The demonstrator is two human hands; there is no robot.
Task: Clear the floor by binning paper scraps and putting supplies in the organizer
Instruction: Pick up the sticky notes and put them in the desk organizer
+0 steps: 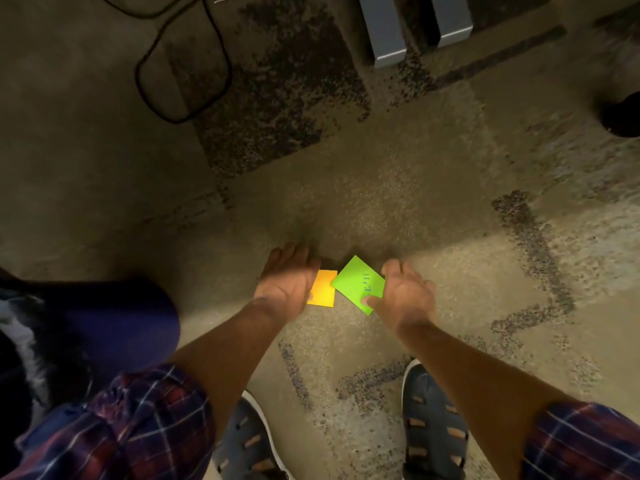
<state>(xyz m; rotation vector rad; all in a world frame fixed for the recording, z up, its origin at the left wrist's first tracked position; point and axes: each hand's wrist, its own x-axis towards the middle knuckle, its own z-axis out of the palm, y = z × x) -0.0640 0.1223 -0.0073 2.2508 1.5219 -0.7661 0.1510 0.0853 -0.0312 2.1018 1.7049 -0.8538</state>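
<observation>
Blue writing on the green note (358, 284), too blurry to read, was pinched by the right hand (407, 296) at lower middle; the orange note (323, 289) was touched by the left hand (287, 278), its fingers loosely spread.

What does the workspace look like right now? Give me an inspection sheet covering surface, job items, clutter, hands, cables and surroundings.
Surface: speckled carpet floor with darker patches.
Job's things: orange paper note and green paper note with blue writing, side by side, the green corner overlapping the orange edge.
Clutter: nothing seen beyond the two notes.
Grippers: left hand over the orange note's left edge; right hand thumb pressed on the green note; whether either note is lifted cannot be told.
Cables: black cable looped on the floor, far left.
Surroundings: two grey metal legs; dark round object at the right edge; person's shoes. No bin or organizer in view.
</observation>
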